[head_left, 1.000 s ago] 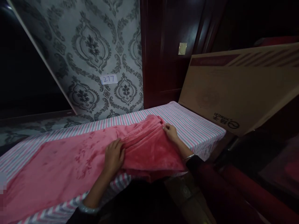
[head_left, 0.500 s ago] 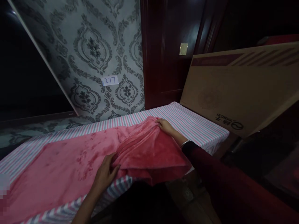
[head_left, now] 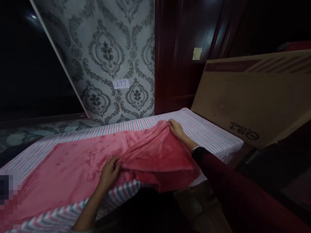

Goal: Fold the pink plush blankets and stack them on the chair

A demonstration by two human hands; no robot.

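Note:
A pink plush blanket lies across a table covered with a striped cloth. Its right part is gathered into folds, and a darker pink flap hangs over the front edge. My left hand pinches the blanket near the front edge, thumb and fingers closed on a fold. Farther back and to the right, my right hand grips the blanket's far edge, with a bracelet at the wrist. Between the two hands the fabric is pulled into a slanting ridge.
A large cardboard box leans at the right beyond the table. At the left is a dark screen in front of patterned wallpaper, which bears a paper label reading 277. A dark red door panel stands behind the table.
The fold between my hands is pulled tighter and straighter, and the flap spreads smoother. Both hands keep hold of the blanket. The whole view has shifted slightly.

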